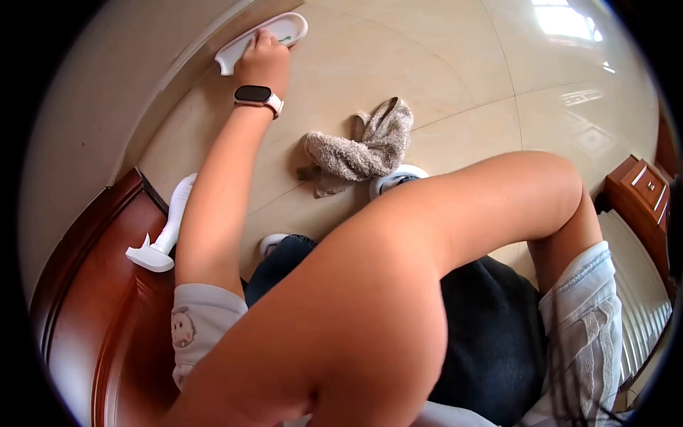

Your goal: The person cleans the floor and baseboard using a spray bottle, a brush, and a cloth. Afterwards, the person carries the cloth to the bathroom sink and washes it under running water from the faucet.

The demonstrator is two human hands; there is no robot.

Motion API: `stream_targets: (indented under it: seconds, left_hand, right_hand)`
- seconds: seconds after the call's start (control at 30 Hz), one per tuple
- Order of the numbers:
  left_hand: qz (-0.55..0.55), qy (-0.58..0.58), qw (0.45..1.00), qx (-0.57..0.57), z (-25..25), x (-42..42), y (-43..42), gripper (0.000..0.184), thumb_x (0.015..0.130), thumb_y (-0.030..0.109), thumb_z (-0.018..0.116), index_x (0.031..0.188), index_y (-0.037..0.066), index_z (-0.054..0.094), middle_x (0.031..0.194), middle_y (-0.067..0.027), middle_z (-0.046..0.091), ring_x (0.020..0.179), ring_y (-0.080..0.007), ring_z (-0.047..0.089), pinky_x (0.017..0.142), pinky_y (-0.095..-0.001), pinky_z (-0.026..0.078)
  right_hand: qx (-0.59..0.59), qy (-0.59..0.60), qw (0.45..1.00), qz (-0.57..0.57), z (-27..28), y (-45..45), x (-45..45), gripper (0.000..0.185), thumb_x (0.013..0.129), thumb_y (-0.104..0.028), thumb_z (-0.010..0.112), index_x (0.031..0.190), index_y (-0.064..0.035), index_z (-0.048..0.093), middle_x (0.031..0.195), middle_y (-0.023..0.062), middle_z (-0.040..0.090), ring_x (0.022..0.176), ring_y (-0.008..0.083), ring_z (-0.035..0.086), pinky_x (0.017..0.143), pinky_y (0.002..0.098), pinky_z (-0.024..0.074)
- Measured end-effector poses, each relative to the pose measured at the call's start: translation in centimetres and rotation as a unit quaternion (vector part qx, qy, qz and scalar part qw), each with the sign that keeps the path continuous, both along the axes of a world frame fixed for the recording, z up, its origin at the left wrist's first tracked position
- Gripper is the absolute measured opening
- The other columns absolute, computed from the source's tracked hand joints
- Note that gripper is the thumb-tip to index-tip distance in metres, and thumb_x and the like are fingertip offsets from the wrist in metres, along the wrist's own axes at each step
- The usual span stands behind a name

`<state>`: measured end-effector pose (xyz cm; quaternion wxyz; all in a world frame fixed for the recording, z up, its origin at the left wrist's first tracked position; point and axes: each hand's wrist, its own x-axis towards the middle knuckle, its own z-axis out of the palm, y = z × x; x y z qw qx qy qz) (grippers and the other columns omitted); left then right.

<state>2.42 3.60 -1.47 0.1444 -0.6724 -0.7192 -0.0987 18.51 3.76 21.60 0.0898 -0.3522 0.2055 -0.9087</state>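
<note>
My left hand (265,57), with a watch on its wrist, reaches to the floor by the wall. Its curled fingers are on a shallow, long white tray (295,27) with a small green mark inside, and they seem to grip its near side. My right arm (491,199) bends across the view. Very close to the camera, my right hand (341,334) is large and blurred at the bottom, its fingers hidden. A crumpled grey-brown towel (359,153) lies on the floor between my left hand and my feet.
A white plastic piece with a long handle and pointed head (163,231) leans by the reddish-brown wood panel (92,285) at left. My shoe (409,173) is below the towel. A wooden drawer (640,185) stands at right. Glossy floor tiles (455,57) reflect light.
</note>
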Motion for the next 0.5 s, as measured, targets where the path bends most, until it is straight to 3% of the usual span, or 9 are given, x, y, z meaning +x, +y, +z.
stream_targets:
  seconds: [0.07, 0.13, 0.17, 0.23, 0.33, 0.47, 0.5]
  left_hand:
    - [0.044, 0.036, 0.981, -0.185, 0.9, -1.0, -0.6, 0.023, 0.083, 0.018, 0.052, 0.066, 0.008, 0.064, 0.079, -0.0141, 0.062, 0.069, -0.0273, 0.063, 0.060, -0.0356, 0.052]
    - [0.086, 0.061, 0.966, -0.234, 1.3, -2.8, -3.6, 0.020, 0.081, 0.014, 0.053, 0.068, 0.006, 0.065, 0.084, -0.0148, 0.061, 0.066, -0.0267, 0.063, 0.057, -0.0350, 0.052]
    - [0.097, 0.104, 0.960, -0.239, 0.4, -4.5, -5.2, 0.017, 0.081, 0.011, 0.052, 0.072, 0.004, 0.065, 0.084, -0.0138, 0.061, 0.068, -0.0269, 0.063, 0.055, -0.0347, 0.052]
    - [0.088, 0.164, 0.975, -0.123, -0.8, -5.9, -6.8, 0.012, 0.078, 0.008, 0.052, 0.074, 0.004, 0.063, 0.086, -0.0120, 0.061, 0.069, -0.0251, 0.063, 0.056, -0.0345, 0.052]
    - [0.022, 0.071, 0.996, -0.056, -0.2, -2.9, -3.6, 0.008, 0.075, 0.007, 0.052, 0.073, 0.005, 0.060, 0.085, -0.0086, 0.060, 0.070, -0.0234, 0.061, 0.059, -0.0342, 0.051]
    - [0.001, 0.015, 0.996, -0.088, 0.5, 0.8, 0.4, 0.010, 0.074, 0.007, 0.051, 0.073, 0.004, 0.060, 0.081, -0.0118, 0.061, 0.071, -0.0244, 0.062, 0.060, -0.0353, 0.052]
    - [0.024, -0.043, 0.988, -0.146, 0.4, 2.8, 1.4, 0.009, 0.074, 0.006, 0.051, 0.074, 0.004, 0.060, 0.079, -0.0123, 0.061, 0.068, -0.0257, 0.062, 0.060, -0.0373, 0.052]
  right_hand:
    - [0.002, -0.003, 1.000, -0.001, 0.0, 0.5, -0.1, 0.033, 0.070, -0.005, 0.053, 0.102, 0.0042, 0.054, 0.090, 0.0093, 0.058, 0.086, 0.0176, 0.053, 0.077, 0.0293, 0.0430]
    - [-0.006, 0.006, 1.000, -0.005, 0.1, 0.8, -0.5, 0.032, 0.070, -0.006, 0.053, 0.101, 0.0041, 0.055, 0.090, 0.0088, 0.058, 0.086, 0.0172, 0.053, 0.077, 0.0292, 0.0430]
    - [-0.010, 0.013, 1.000, -0.004, 0.2, 0.8, -0.6, 0.032, 0.070, -0.006, 0.053, 0.100, 0.0040, 0.055, 0.089, 0.0086, 0.058, 0.086, 0.0170, 0.053, 0.077, 0.0291, 0.0431]
    - [-0.014, 0.036, 0.999, -0.003, 0.6, 0.8, -1.0, 0.031, 0.070, -0.006, 0.054, 0.099, 0.0039, 0.055, 0.089, 0.0081, 0.058, 0.085, 0.0167, 0.053, 0.077, 0.0291, 0.0432]
    - [-0.016, 0.042, 0.999, 0.000, 0.1, 1.0, -0.8, 0.030, 0.070, -0.007, 0.055, 0.098, 0.0036, 0.056, 0.088, 0.0074, 0.059, 0.085, 0.0161, 0.053, 0.077, 0.0289, 0.0433]
    - [0.015, -0.026, 1.000, -0.004, -2.8, 1.9, 0.8, 0.028, 0.070, -0.007, 0.056, 0.096, 0.0034, 0.057, 0.086, 0.0065, 0.059, 0.085, 0.0154, 0.053, 0.077, 0.0288, 0.0434]
    - [0.042, -0.088, 0.995, -0.015, -4.0, 2.0, 1.5, 0.028, 0.070, -0.008, 0.057, 0.096, 0.0033, 0.057, 0.086, 0.0063, 0.059, 0.084, 0.0152, 0.053, 0.076, 0.0287, 0.0434]
